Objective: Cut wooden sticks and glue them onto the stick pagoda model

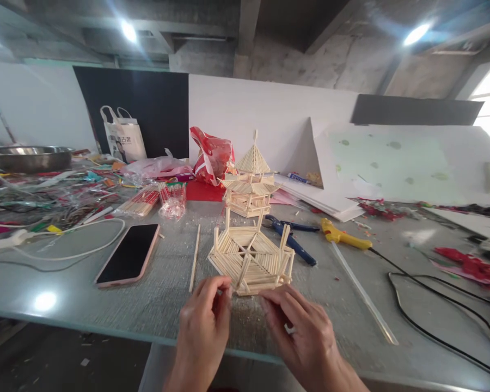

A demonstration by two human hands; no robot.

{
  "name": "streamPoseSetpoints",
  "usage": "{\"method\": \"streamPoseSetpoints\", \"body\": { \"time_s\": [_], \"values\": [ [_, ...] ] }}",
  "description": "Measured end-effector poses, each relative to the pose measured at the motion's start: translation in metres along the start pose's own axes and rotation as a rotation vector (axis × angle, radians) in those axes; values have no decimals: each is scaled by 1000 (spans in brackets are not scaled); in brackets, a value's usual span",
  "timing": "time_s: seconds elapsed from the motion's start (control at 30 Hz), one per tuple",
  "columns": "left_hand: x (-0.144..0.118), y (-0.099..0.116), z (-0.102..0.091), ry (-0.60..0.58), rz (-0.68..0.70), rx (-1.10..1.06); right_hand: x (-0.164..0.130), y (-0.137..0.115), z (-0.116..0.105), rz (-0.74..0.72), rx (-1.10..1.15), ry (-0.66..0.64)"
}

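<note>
A hexagonal platform of thin wooden sticks (265, 261), with short upright posts at several corners, rests on the table before me. Behind it stands a small stick-built pagoda (251, 185) with a pointed roof. My left hand (206, 326) is closed in a pinch at the platform's front left edge. On the opposite side, my right hand (300, 321) has its fingers pressed together by the front right edge. What the fingertips of either hand hold, if anything, is hidden. A single loose stick (195, 258) lies left of the platform.
Left is a phone (129, 255); behind it are packs of sticks (141, 200). Blue-handled pliers (292, 242), a yellow glue gun (345, 237) with a black cord, and a clear glue stick (363, 294) lie right. A metal bowl (30, 159) stands far left among scraps.
</note>
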State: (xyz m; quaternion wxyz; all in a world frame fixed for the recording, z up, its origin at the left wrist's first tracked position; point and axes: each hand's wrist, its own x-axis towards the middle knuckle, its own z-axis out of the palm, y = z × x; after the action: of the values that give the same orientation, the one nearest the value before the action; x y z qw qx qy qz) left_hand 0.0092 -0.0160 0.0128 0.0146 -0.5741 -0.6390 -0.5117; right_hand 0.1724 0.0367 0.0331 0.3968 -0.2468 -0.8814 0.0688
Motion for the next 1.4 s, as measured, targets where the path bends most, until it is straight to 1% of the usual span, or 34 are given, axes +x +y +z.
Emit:
{"method": "streamPoseSetpoints", "body": {
  "time_s": [0.13, 0.27, 0.33, 0.4, 0.5, 0.6, 0.7, 0.83, 1.07, 1.2, 1.4],
  "values": [
    [-3, -2, 2, -10, -73, 58, -7, 3, -7, 42, 64, 43],
    [-3, -6, 0, -19, -221, 103, -23, 12, -24, 82, 77, 84],
    [2, -6, -3, -52, -293, 140, -31, 20, -34, 120, 23, 92],
    [10, -6, -7, -97, -336, 202, -36, 28, -43, 165, -56, 80],
    [23, -5, -11, -196, -387, 296, -36, 37, -48, 239, -140, 35],
    [33, -5, -12, -279, -403, 315, -27, 40, -46, 321, -173, -48],
    [38, -6, -9, -321, -395, 292, -18, 37, -43, 369, -159, -109],
    [42, -7, -5, -355, -398, 257, -13, 32, -42, 403, -73, -152],
    [47, -13, 0, -357, -411, 222, -14, 28, -40, 472, 1, -143],
    [50, -21, 0, -355, -424, 208, -14, 25, -38, 476, 32, -138],
    [54, -34, 0, -356, -408, 184, -16, 23, -33, 501, 66, -103]
  ]
}}
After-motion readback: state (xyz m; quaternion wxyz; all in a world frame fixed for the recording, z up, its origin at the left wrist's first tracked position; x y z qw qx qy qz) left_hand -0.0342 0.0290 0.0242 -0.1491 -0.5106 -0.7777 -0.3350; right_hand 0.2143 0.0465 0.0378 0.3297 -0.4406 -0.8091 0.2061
